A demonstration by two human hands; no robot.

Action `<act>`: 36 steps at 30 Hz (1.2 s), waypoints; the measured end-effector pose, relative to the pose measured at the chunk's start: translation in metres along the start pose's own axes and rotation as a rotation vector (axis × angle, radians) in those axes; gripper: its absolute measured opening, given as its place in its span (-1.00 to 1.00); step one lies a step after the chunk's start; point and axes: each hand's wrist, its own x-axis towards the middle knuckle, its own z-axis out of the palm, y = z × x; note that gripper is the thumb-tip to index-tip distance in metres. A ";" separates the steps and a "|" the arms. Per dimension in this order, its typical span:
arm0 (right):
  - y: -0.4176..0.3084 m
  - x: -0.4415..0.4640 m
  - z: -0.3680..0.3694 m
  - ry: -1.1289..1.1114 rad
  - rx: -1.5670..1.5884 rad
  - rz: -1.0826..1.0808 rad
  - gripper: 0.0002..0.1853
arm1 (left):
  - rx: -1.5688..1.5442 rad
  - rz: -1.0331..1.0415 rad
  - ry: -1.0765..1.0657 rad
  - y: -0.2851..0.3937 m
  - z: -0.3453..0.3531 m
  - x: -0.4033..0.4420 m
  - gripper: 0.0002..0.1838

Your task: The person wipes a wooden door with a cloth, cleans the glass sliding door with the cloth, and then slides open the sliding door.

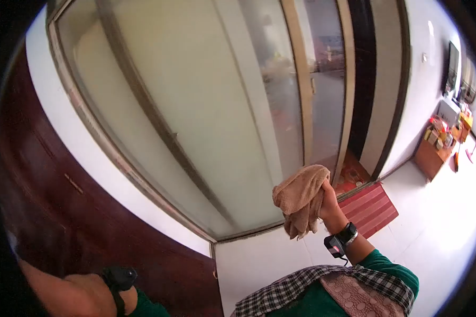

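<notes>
A brown cloth (301,195) is bunched in my right hand (328,203), whose fingers are closed around it. The cloth hangs in loose folds in front of the glass sliding door (195,105), near its lower right part. I cannot tell whether it touches the glass. At the lower left edge, my left hand (55,285) is partly in view beside a dark red wooden door (90,222). Its fingers are lost in the dark rim of the picture, so whether it holds anything is hidden.
A red striped mat (370,211) lies on the pale tiled floor (407,243) by the doorway. Farther right, a wooden cabinet (432,158) carries several items beneath a wall-mounted screen (450,68). The sliding door's metal frame (137,177) borders a white wall strip.
</notes>
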 end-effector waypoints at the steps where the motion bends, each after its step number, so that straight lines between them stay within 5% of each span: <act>1: 0.002 0.001 0.007 0.011 -0.003 0.009 -0.51 | 0.022 0.006 -0.008 0.000 -0.003 0.002 -0.32; 16: 0.008 0.040 -0.004 -0.106 -0.083 0.162 -0.34 | 0.254 0.048 -0.120 0.016 -0.013 0.021 -0.34; 27: -0.046 0.064 0.002 -0.132 -0.317 -0.117 -0.38 | 0.361 0.012 -0.186 0.021 0.024 0.024 -0.34; 30: -0.040 0.051 -0.022 -0.085 -0.122 0.200 -0.41 | 0.358 -0.069 -0.278 0.007 0.047 0.019 -0.34; 31: -0.040 0.063 -0.028 0.007 -0.157 0.082 -0.44 | 0.376 -0.069 -0.301 0.007 0.054 0.017 -0.34; 36: -0.101 0.085 0.038 -0.228 -0.063 -0.212 -0.47 | 0.462 -0.277 -0.392 -0.036 0.101 -0.060 -0.32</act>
